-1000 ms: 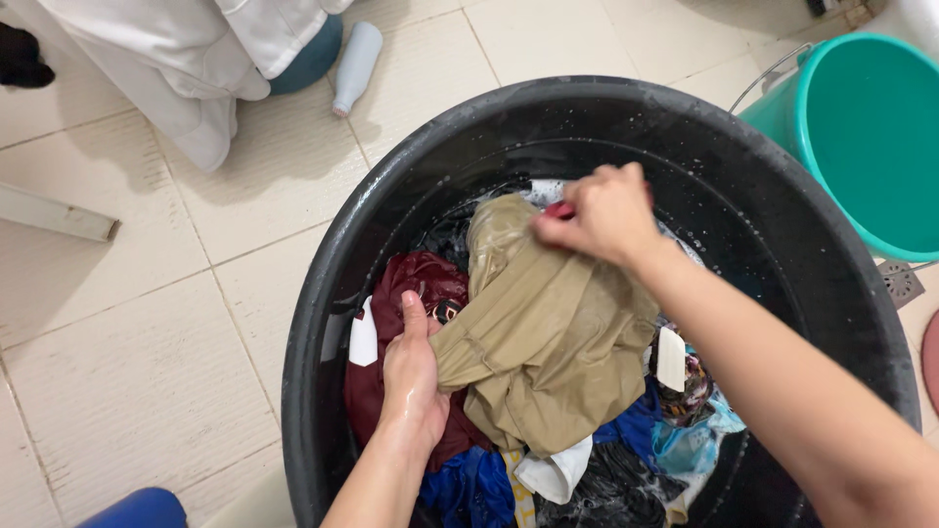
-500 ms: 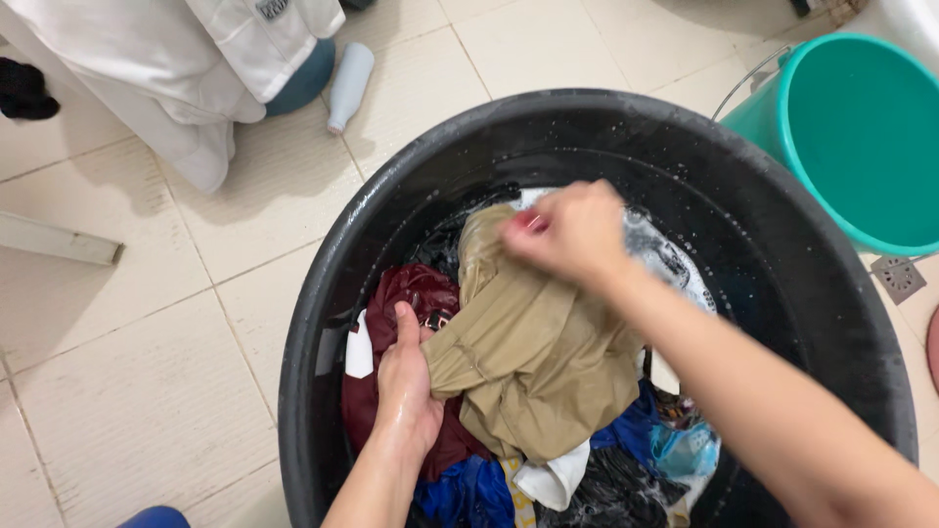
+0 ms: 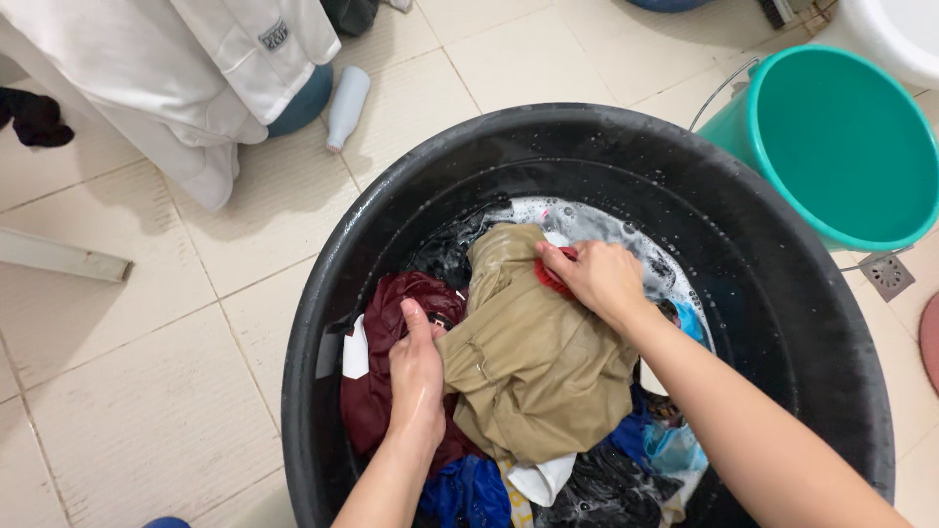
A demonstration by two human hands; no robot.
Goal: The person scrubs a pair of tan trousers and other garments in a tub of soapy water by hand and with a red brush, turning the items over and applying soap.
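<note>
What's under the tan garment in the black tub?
Under the tan garment, a maroon cloth, blue fabric, white cloth and dark clothes show at its edges. Whatever lies beneath its middle is covered, inside the black tub.

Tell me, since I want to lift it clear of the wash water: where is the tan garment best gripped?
Probably at the bunched upper edge of the tan garment, coming from above on the far side beside the right hand. That edge sits highest in the black tub; its lower part drapes over other clothes, and the left hand presses its left side.
</note>
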